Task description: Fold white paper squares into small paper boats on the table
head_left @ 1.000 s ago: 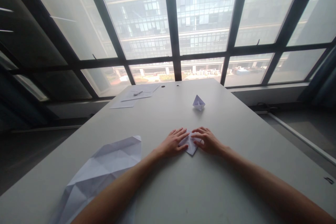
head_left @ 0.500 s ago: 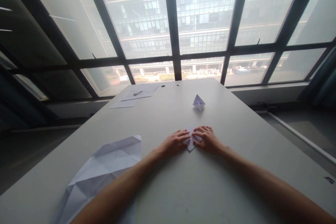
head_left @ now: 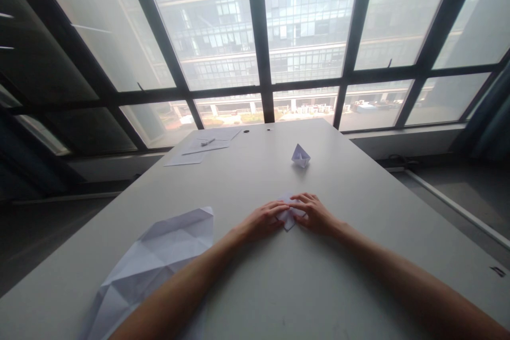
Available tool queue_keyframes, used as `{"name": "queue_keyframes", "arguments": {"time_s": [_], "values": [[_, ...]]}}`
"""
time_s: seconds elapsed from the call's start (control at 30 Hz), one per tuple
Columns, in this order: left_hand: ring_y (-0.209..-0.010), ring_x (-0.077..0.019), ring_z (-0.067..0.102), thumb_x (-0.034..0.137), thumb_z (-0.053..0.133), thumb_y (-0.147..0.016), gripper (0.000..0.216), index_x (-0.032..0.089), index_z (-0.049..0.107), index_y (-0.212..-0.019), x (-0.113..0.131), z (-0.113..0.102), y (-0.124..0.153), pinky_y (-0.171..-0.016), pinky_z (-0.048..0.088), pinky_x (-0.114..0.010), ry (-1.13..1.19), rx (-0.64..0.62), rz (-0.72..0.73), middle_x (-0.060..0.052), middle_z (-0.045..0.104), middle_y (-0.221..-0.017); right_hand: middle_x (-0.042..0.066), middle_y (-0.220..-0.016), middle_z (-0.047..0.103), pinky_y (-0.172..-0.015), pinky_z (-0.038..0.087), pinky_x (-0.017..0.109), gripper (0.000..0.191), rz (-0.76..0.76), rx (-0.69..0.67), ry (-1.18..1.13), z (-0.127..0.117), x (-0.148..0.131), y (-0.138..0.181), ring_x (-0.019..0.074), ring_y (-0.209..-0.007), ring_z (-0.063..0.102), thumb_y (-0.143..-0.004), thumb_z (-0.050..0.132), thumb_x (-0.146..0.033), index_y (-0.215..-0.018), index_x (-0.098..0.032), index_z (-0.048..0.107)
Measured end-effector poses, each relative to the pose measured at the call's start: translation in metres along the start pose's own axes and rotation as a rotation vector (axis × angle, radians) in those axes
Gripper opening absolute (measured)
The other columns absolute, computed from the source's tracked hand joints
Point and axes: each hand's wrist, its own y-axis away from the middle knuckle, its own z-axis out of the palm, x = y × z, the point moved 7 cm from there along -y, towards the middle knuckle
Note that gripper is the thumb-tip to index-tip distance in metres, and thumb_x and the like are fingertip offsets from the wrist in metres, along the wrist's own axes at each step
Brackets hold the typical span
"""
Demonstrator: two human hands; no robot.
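A small folded white paper (head_left: 289, 219) lies on the table between my hands, one corner pointing toward me. My left hand (head_left: 265, 218) grips its left side, fingertips over the top and thumb along the near edge. From the right, my right hand (head_left: 314, 211) has its thumb and fingers closed on the other side. The fingertips of both hands meet over the paper and cover much of it. Farther back, a folded paper boat (head_left: 300, 155) stands upright on the table, apart from my hands.
A large creased paper sheet (head_left: 159, 255) lies at the near left, partly under my left forearm. Several flat sheets (head_left: 191, 158) with a pen (head_left: 207, 142) on them rest at the far left of the white table (head_left: 342, 287). Windows (head_left: 305, 21) rise behind it.
My right hand's fingers have shifted slightly left over the folded paper, meeting my left fingertips. The paper's middle looks more opened out. The whole view has moved a little.
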Motion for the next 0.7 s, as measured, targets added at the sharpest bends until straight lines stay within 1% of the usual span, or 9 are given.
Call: {"name": "queue_keyframes", "arguments": {"time_s": [0.03,0.07,0.13,0.2,0.23,0.3,0.43,0.57,0.7], "values": [[-0.134,-0.0235,0.048,0.024,0.059,-0.092,0.046,0.026,0.054,-0.139,-0.0003,0.0002,-0.0003,-0.115,0.038,-0.039,0.01,0.001,0.006,-0.006,0.056,-0.142,0.006,-0.124,0.066,-0.1,0.04,0.042,0.037,-0.014,-0.006,-0.007,0.0003,-0.001,-0.0002,0.0244,-0.114,0.055,-0.088,0.066,-0.024,-0.124,-0.034,0.067],[-0.135,-0.0226,0.048,0.024,0.058,-0.093,0.042,0.026,0.056,-0.136,-0.0005,0.0006,-0.0005,-0.115,0.037,-0.038,0.023,-0.001,0.015,-0.005,0.057,-0.14,0.005,-0.12,0.067,-0.099,0.041,0.042,0.033,-0.022,-0.009,-0.011,0.0004,-0.0017,-0.0005,0.0239,-0.112,0.056,-0.089,0.065,-0.024,-0.12,-0.034,0.069],[-0.137,-0.0215,0.046,0.026,0.054,-0.096,0.029,0.025,0.064,-0.124,-0.0012,0.0021,-0.0002,-0.116,0.037,-0.037,0.043,-0.011,0.034,-0.005,0.058,-0.139,0.005,-0.116,0.069,-0.098,0.042,0.041,0.025,-0.027,-0.006,-0.011,-0.0001,-0.0022,-0.0009,0.0234,-0.109,0.058,-0.089,0.065,-0.025,-0.112,-0.033,0.072],[-0.138,-0.0223,0.045,0.027,0.052,-0.098,0.025,0.023,0.069,-0.115,-0.0031,0.0027,0.0007,-0.115,0.038,-0.037,0.046,-0.01,0.033,-0.006,0.057,-0.14,0.005,-0.116,0.069,-0.098,0.042,0.041,0.021,-0.023,0.001,-0.008,-0.0009,-0.0021,-0.0012,0.0235,-0.109,0.058,-0.088,0.066,-0.024,-0.107,-0.031,0.074],[-0.139,-0.0231,0.044,0.028,0.054,-0.097,0.025,0.023,0.07,-0.115,-0.0042,0.0028,0.0013,-0.115,0.038,-0.037,0.04,-0.009,0.026,-0.007,0.056,-0.141,0.005,-0.116,0.069,-0.098,0.042,0.041,0.021,-0.022,0.002,-0.009,-0.0012,-0.0022,-0.0013,0.0236,-0.109,0.059,-0.088,0.066,-0.024,-0.106,-0.031,0.074],[-0.138,-0.0251,0.044,0.031,0.059,-0.095,0.028,0.023,0.069,-0.12,-0.0043,0.0026,0.0023,-0.114,0.039,-0.039,0.021,-0.017,0.024,-0.009,0.055,-0.143,0.005,-0.116,0.07,-0.098,0.042,0.041,0.021,-0.021,0.006,-0.014,-0.002,-0.0026,-0.0016,0.0236,-0.109,0.059,-0.088,0.066,-0.024,-0.106,-0.03,0.074],[-0.136,-0.0262,0.047,0.036,0.062,-0.093,0.036,0.029,0.065,-0.129,0.0009,0.0014,0.003,-0.114,0.038,-0.042,-0.017,-0.049,0.057,-0.007,0.054,-0.144,0.004,-0.115,0.071,-0.098,0.042,0.04,0.022,-0.015,0.018,-0.047,-0.0036,-0.002,-0.0023,0.0229,-0.108,0.061,-0.087,0.065,-0.021,-0.106,-0.029,0.073],[-0.13,-0.0249,0.051,0.037,0.062,-0.093,0.035,0.027,0.065,-0.127,0.0023,-0.0009,0.0024,-0.111,0.042,-0.038,-0.026,-0.035,0.055,-0.008,0.056,-0.14,0.004,-0.116,0.072,-0.098,0.042,0.039,0.02,-0.002,0.013,-0.085,-0.0029,0.0001,-0.0022,0.0229,-0.108,0.062,-0.084,0.065,-0.017,-0.1,-0.026,0.074],[-0.126,-0.0249,0.054,0.038,0.062,-0.093,0.031,0.027,0.068,-0.122,0.0015,-0.0004,0.002,-0.109,0.043,-0.038,-0.05,-0.024,0.044,-0.008,0.058,-0.137,0.003,-0.117,0.072,-0.098,0.043,0.039,0.019,0.005,0.019,-0.107,-0.0034,0.0005,-0.0019,0.0225,-0.109,0.063,-0.085,0.065,-0.016,-0.096,-0.027,0.075]]}}
